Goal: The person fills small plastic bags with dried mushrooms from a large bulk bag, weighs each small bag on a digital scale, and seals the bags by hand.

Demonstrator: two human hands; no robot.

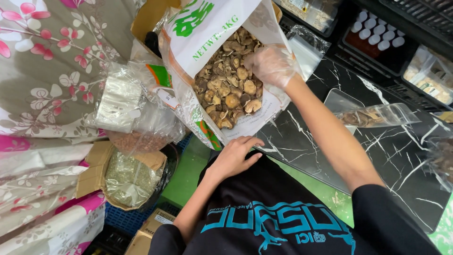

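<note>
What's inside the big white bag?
The big white bag holds dried mushroom slices, brown and tan. The right hand, in a thin clear glove, reaches in among them. The left hand holds the bag's edge. Mushrooms deeper down are hidden.

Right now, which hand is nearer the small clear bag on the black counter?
Right. The right hand, gloved, is inside the mushroom sack, closer to the small bag; the left hand holds the sack's lower edge.
</note>
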